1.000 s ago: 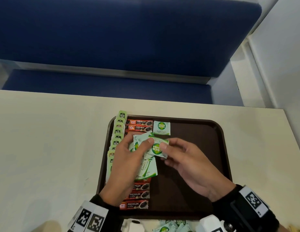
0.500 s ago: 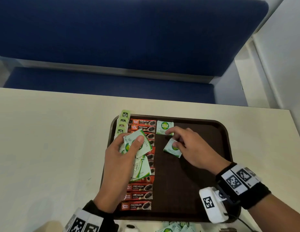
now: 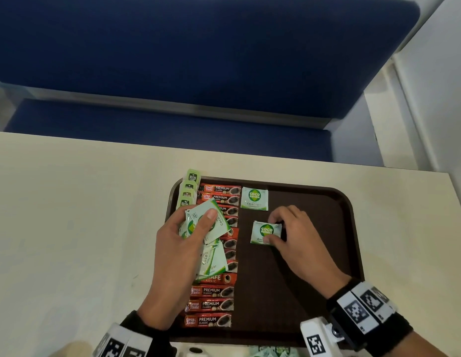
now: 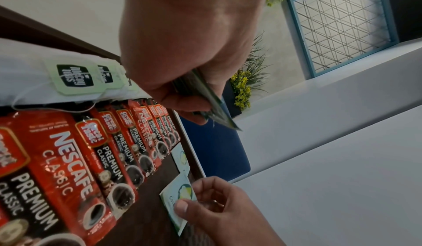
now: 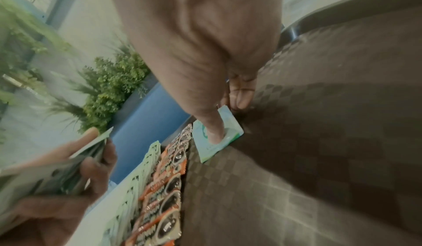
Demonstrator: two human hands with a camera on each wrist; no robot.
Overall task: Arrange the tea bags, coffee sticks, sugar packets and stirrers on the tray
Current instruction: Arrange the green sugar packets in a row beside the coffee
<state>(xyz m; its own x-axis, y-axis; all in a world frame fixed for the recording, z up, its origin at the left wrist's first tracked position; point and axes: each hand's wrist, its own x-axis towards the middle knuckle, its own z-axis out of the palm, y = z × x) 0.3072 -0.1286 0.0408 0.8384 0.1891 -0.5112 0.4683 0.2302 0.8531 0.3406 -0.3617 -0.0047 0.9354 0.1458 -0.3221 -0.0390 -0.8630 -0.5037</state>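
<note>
Tea bags (image 3: 188, 189) line the tray (image 3: 348, 228) down its left edge; coffee sticks (image 3: 216, 305) fill the next column, long axes crosswise. One sugar packet (image 3: 254, 198) lies placed at the far end. Our right hand (image 3: 296, 243) pinches a second sugar packet (image 3: 266, 232) against the tray floor, logo upright, slightly askew. Our left hand (image 3: 180, 248) clasps the remaining sugar stack (image 3: 206, 222). We see no stirrers; we judge about half is left.

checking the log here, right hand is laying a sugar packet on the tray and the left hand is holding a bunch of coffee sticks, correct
Not quite. The left hand holds a bunch of Coco Natura sugar packets, not coffee sticks; the head view shows it. The coffee sticks lie in a row on the tray. The right hand is indeed laying a sugar packet on the tray.
</note>
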